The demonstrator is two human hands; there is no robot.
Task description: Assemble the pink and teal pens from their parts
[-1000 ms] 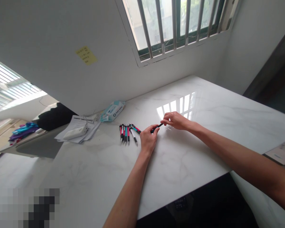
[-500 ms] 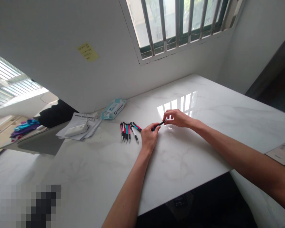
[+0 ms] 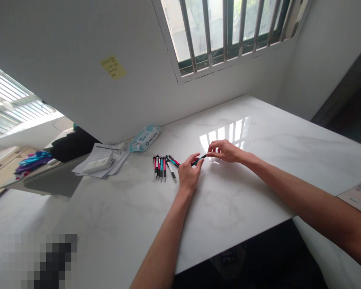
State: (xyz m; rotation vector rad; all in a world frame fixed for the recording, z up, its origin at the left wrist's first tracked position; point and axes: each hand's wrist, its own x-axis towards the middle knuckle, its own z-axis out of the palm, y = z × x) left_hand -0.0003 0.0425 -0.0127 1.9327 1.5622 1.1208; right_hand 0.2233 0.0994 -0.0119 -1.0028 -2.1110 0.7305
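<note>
A pen (image 3: 202, 157) with a dark grip and a bit of teal lies level between my two hands, just over the tabletop. My left hand (image 3: 190, 170) is closed round its barrel, thumb and forefinger along the sides. The fingertips of my right hand (image 3: 222, 151) pinch the pen's other end and cover its tip. Left of my left hand several pens (image 3: 160, 167) in red, white and teal lie side by side on the table. A white pen (image 3: 171, 171) slants beside them, and another pen (image 3: 173, 161) runs partly behind my left hand.
A marble-patterned table (image 3: 243, 196) spreads beneath my hands. Toward the wall lie a pack of wipes (image 3: 145, 138), papers (image 3: 93, 150) and a white power strip (image 3: 98, 164). A yellow note (image 3: 113, 67) sticks to the wall, left of the barred window (image 3: 225, 32).
My right fingers have closed in on the pen's tip, which showed before and is now covered. A teal part of the pen now shows by my left hand. The other pens lie still.
</note>
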